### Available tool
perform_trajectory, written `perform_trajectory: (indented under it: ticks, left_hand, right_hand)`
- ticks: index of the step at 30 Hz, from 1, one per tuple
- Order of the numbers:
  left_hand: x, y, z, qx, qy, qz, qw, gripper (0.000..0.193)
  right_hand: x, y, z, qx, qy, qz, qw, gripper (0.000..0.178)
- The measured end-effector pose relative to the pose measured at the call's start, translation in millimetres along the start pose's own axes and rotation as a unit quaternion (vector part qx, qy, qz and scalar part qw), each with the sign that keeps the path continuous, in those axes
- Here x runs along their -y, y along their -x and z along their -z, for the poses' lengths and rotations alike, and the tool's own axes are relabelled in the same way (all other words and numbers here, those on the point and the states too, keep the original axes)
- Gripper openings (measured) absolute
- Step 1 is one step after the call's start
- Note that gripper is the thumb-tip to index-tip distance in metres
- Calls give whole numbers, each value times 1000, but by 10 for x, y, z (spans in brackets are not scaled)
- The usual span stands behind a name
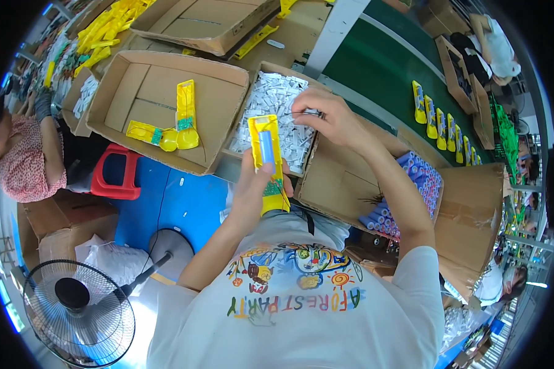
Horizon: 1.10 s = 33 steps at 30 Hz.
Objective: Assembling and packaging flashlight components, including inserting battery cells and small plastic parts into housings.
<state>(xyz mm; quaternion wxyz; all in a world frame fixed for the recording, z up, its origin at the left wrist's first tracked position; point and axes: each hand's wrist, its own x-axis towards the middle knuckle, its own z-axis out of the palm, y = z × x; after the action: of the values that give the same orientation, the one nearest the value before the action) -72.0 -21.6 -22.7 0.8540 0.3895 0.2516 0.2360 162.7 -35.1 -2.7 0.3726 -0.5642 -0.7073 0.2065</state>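
My left hand [247, 195] is closed around a yellow plastic housing [255, 125], held upright in front of my shirt. A blue cylindrical battery [266, 146] lies in its upper part, and a green circuit board [274, 188] shows lower down, partly behind my fingers. My right hand [331, 115] hovers over a box of small white plastic parts [276, 92]. Its thumb and fingers are pinched together near a thin dark strand; what they hold is too small to make out. In the cardboard tray [120, 80] to the left lie several yellow housings [185, 101] with green boards.
Right of the white parts, a carton [326, 175] holds many purple-blue batteries [420, 184]. Beyond it, a green conveyor [375, 67] carries a row of yellow housings [440, 123]. A standing fan [80, 310], a red stool [117, 175] and a seated person [31, 157] are at left.
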Motion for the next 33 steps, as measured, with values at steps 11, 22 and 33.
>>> perform_trajectory:
  ticks: [11,22,33]
  left_hand:
    - [96,-90,-44,41,-132,-10,990,32]
    - [24,-36,-52,62,-68,8,996,33]
    - [-51,-133,-57,134,-118,21,984,32]
  right_hand:
    - [394,116,-4,-26,-199,-137,970,17]
    - [377,146,-252,-143,-63,-109,982,14]
    - [493,216,-127,-181,-38,-200,962,12]
